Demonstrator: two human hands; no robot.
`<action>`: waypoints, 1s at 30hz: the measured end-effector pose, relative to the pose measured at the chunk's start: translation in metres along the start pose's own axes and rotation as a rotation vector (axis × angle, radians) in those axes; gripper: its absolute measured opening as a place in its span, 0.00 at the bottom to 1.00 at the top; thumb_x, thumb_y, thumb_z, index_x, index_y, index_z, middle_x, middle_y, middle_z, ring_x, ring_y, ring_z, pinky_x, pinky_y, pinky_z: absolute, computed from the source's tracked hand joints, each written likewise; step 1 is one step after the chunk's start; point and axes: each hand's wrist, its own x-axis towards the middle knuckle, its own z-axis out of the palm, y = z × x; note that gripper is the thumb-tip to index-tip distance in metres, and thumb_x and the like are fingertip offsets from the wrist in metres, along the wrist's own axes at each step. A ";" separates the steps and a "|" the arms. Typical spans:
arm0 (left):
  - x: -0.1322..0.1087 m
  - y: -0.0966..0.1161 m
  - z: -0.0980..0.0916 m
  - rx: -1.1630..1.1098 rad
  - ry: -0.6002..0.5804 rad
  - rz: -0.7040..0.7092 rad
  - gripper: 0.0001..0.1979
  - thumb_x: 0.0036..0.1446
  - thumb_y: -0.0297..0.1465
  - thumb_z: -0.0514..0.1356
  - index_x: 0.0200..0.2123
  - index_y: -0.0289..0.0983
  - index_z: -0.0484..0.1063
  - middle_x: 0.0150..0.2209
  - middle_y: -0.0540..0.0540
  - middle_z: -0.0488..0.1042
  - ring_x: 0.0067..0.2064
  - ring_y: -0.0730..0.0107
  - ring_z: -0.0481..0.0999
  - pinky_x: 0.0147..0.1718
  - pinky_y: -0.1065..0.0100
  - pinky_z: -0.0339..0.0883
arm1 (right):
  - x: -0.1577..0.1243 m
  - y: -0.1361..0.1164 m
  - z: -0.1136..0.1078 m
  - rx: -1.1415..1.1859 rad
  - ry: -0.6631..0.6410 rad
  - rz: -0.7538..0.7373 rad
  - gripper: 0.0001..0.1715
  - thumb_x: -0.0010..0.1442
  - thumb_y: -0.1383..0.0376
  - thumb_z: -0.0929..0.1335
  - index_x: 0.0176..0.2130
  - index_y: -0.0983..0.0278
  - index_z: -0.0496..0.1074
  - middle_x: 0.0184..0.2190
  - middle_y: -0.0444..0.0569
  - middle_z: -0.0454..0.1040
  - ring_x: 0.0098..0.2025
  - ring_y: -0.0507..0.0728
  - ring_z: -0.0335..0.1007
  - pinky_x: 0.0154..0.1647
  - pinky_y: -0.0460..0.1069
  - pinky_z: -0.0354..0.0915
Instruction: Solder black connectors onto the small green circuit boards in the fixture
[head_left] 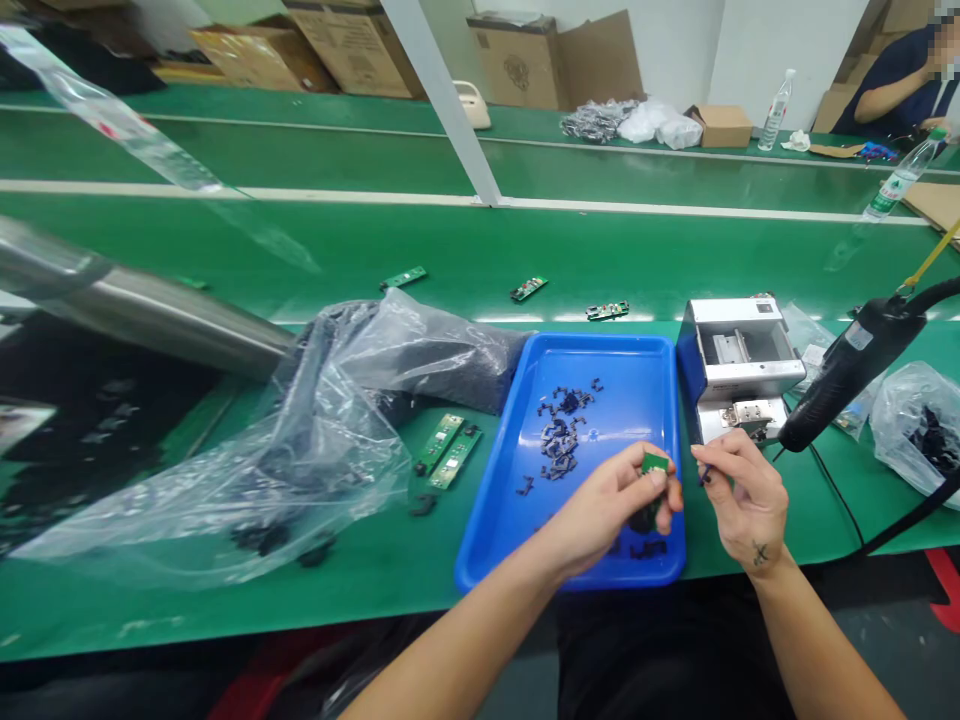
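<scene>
Over the lower right of the blue tray (487, 500), my left hand (626, 490) is closed around a small green circuit board (655, 464); fingers cover most of it, with something dark beneath. Just right of the tray's edge, my right hand (742, 490) pinches a tiny dark piece (704, 475) between thumb and fingertips; its kind is too small to make out. Small black plastic parts (559, 448) lie scattered in the tray. To its left, two green circuit boards (455, 457) rest side by side on the bench, near a loose black part (424, 504).
A silver screw feeder (742, 375) stands behind my right hand, and a black electric screwdriver (855, 365) hangs beside it. Clear plastic bags lie left (322, 470) and right (919, 420). Several boards (529, 289) sit along the back. A person (896, 90) is at the far right.
</scene>
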 end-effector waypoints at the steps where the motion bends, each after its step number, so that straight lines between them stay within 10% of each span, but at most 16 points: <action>1: 0.001 0.003 0.000 -0.019 0.026 0.001 0.26 0.54 0.51 0.72 0.38 0.36 0.69 0.30 0.50 0.73 0.27 0.76 0.70 0.31 0.70 0.67 | 0.000 0.002 -0.002 -0.008 -0.005 -0.016 0.21 0.66 0.73 0.67 0.53 0.56 0.79 0.34 0.48 0.74 0.37 0.54 0.73 0.38 0.52 0.74; 13: 0.011 0.005 0.008 0.181 0.061 -0.128 0.25 0.44 0.47 0.75 0.30 0.35 0.69 0.24 0.53 0.71 0.21 0.80 0.63 0.21 0.74 0.57 | -0.007 0.001 -0.011 -0.149 -0.097 -0.101 0.32 0.64 0.76 0.68 0.61 0.50 0.75 0.37 0.48 0.80 0.37 0.54 0.76 0.39 0.51 0.76; 22: 0.025 -0.010 0.019 0.202 0.225 -0.001 0.23 0.49 0.45 0.72 0.32 0.38 0.65 0.20 0.59 0.63 0.21 0.79 0.61 0.22 0.74 0.56 | -0.023 -0.006 -0.003 -0.117 -0.081 0.215 0.28 0.68 0.72 0.62 0.62 0.58 0.75 0.44 0.55 0.74 0.45 0.55 0.77 0.48 0.51 0.78; 30: 0.019 0.000 0.021 0.444 0.123 0.059 0.12 0.56 0.39 0.65 0.33 0.37 0.69 0.28 0.52 0.71 0.30 0.72 0.67 0.30 0.71 0.61 | -0.020 -0.012 -0.020 0.247 -0.147 0.485 0.18 0.70 0.62 0.66 0.55 0.58 0.79 0.40 0.49 0.74 0.34 0.50 0.77 0.34 0.45 0.79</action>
